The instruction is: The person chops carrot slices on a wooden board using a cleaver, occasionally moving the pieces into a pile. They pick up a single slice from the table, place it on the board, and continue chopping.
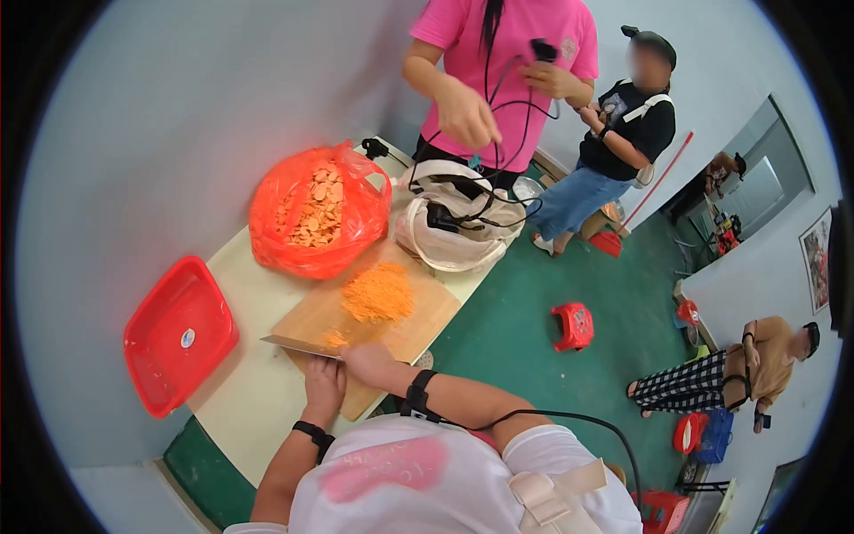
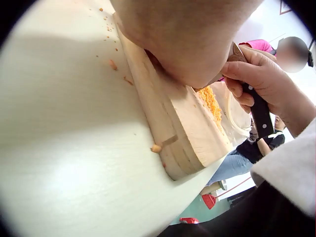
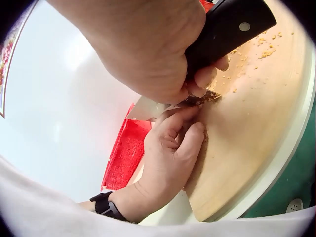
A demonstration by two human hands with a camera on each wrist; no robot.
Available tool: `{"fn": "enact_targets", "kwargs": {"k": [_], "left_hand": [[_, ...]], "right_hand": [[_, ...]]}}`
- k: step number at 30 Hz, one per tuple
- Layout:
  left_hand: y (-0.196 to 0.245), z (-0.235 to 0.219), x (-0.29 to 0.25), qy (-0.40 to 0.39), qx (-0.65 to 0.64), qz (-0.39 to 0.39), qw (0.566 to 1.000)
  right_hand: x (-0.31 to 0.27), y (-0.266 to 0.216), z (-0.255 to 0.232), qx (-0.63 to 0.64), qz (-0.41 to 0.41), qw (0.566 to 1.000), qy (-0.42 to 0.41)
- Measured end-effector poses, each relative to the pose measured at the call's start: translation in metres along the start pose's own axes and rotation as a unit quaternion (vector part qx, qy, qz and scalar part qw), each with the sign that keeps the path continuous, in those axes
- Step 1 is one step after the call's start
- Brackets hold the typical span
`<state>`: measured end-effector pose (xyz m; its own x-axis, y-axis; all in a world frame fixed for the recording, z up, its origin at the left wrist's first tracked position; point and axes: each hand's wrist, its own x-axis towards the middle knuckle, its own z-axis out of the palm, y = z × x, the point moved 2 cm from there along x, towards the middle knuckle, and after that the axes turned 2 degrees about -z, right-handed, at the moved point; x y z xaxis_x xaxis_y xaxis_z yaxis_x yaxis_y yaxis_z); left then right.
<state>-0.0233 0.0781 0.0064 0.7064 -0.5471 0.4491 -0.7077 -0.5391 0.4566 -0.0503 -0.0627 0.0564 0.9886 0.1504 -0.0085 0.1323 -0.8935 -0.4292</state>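
Observation:
My right hand [image 1: 366,363] grips a kitchen knife [image 1: 301,346] by its black riveted handle [image 3: 232,37], thumb and fingers wrapped at the blade end. The blade lies low over the wooden cutting board [image 1: 433,305]. Close against the blade's near side, my left hand [image 3: 170,148] rests on the board with bent fingers; whatever lies under its fingertips is hidden, so I cannot tell if it holds a piece. Just beyond the blade are a few orange bits [image 1: 335,339]. Farther up the board sits a heap of finely chopped orange vegetable [image 1: 378,294], resembling carrot.
A red plastic bag [image 1: 267,218] of orange slices and a white cloth bag [image 1: 454,245] with black cables stand behind the board. At left is a red tray [image 1: 178,334]. Crumbs dot the table [image 2: 64,123]. A person in pink [image 1: 516,89] handles cables opposite; a red stool [image 1: 574,326] stands on the floor.

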Motion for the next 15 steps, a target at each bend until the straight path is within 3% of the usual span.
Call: {"fn": "enact_targets", "kwargs": {"k": [4,7,15], "left_hand": [[0.000,0.000,-0.001,0.000,0.001,0.000,1.000],[0.000,-0.003,0.001,-0.018,-0.002,-0.008,1.000],[-0.004,0.000,-0.002,-0.029,0.006,-0.004,1.000]], "right_hand": [[-0.006,0.000,0.000,-0.008,-0.018,0.999,0.033],[-0.012,-0.007,-0.018,-0.009,0.008,1.000,-0.026],[-0.011,-0.007,-0.013,-0.017,0.013,1.000,-0.013]]}}
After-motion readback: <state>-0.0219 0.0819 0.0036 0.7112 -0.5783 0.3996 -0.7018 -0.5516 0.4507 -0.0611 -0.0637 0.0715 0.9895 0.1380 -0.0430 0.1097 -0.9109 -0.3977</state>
